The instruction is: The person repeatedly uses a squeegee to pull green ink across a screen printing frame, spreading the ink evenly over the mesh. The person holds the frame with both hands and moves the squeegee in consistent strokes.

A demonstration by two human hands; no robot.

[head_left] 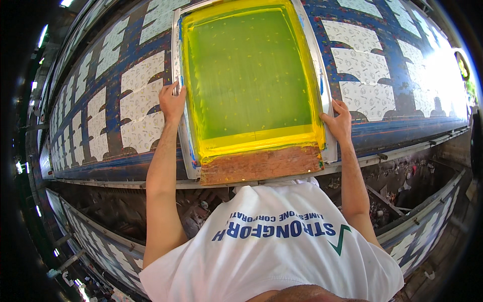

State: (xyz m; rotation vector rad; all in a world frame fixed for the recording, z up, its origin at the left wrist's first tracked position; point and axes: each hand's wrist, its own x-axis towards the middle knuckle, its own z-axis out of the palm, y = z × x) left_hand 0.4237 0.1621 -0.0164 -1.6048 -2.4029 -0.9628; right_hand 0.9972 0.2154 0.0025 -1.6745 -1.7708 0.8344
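Note:
A screen printing frame (318, 65) with pale metal sides lies over the long table in front of me. Its green mesh (249, 75) is bordered with bright yellow ink (261, 137). Across the near end of the frame rests a wooden squeegee (259, 166), its board stained with ink; neither hand touches it. My left hand (172, 104) grips the left side of the frame, thumb toward the mesh. On the opposite side, lower down, my right hand (338, 122) has its fingers closed round the frame's right edge.
White printed fabric pieces (366, 98) lie in rows on the blue, ink-spotted table (317, 30) at both sides. A metal rail (372, 160) runs along its near edge. Behind me, past a littered gap (397, 186), stands another table with similar pieces (422, 241).

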